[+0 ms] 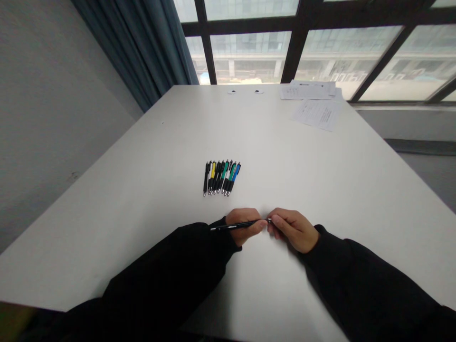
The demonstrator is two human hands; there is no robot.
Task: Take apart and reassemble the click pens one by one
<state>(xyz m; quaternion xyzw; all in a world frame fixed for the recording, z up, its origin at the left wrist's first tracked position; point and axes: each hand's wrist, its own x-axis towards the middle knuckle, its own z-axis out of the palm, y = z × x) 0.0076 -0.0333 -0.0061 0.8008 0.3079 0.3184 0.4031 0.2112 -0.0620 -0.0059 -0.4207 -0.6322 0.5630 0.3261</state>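
A black pen lies nearly level across the fingers of my left hand, which is closed around it. Its clicker end points left, over the black sleeve. At the other end, the silver tip meets the pinched fingertips of my right hand; thumb and forefinger close on it there. What lies inside the right fingers is partly hidden. Just beyond my hands, a row of pens rests side by side on the table, several black, others with yellow, green, white and blue barrels, silver tips toward me.
The white table stretches to the window. Loose printed papers lie at its far right. Two round fittings sit near the back edge. A blue curtain hangs at the left beside a grey wall.
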